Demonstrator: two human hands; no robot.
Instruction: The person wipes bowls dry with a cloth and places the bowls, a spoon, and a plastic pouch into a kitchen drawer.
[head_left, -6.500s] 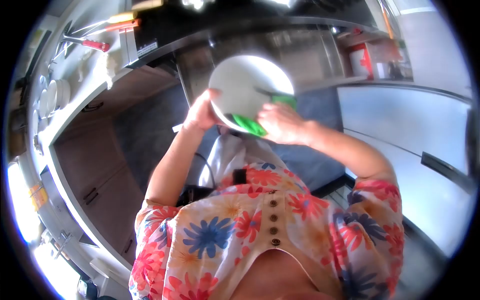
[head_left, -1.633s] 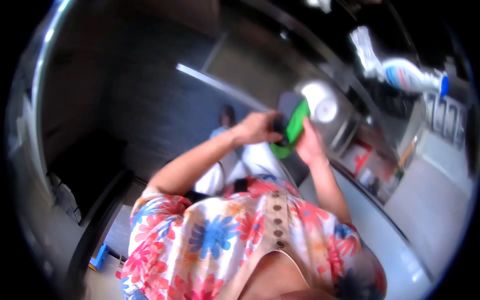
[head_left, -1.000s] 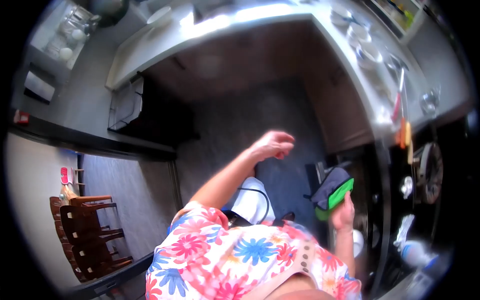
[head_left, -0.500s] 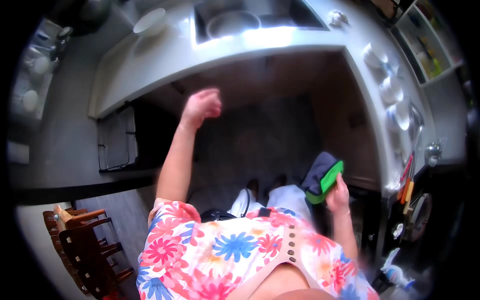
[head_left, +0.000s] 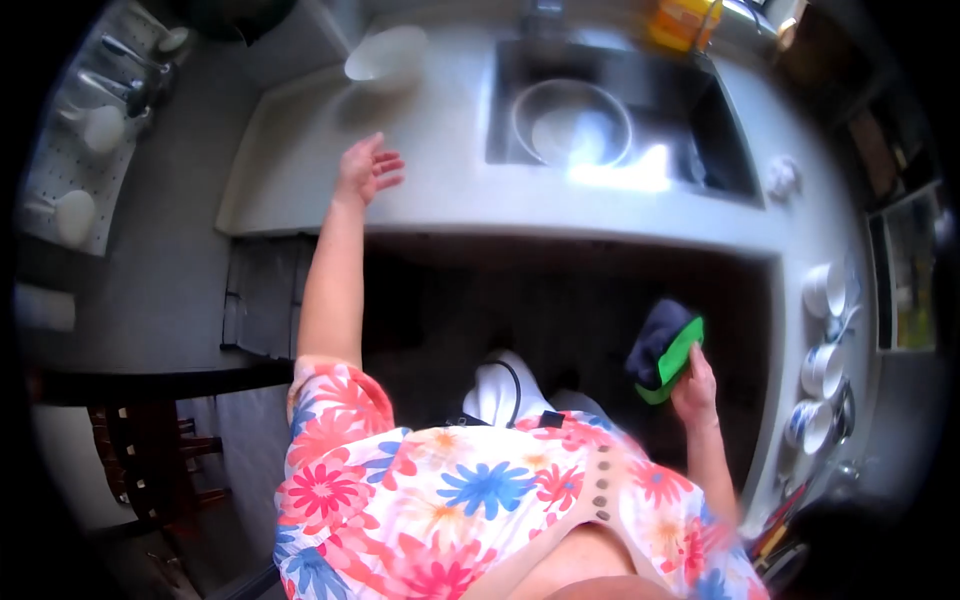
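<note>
- Over the counter (head_left: 280,185), near the white dish (head_left: 387,55), the left hand (head_left: 370,172) has spread fingers, holding nothing.
- Apart from it, the right hand's (head_left: 697,388) fingers pinch the grey-and-green cloth (head_left: 665,345) by its edge, probably keeping it clear.

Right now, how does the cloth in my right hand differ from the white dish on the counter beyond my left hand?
Colour: the cloth is dark grey and bright green, while the white dish looks white all over. Shape: the cloth looks bunched and soft-edged; the white dish has a smooth, rounded outline. State: your right hand grips the cloth, but neither hand touches the white dish.
</note>
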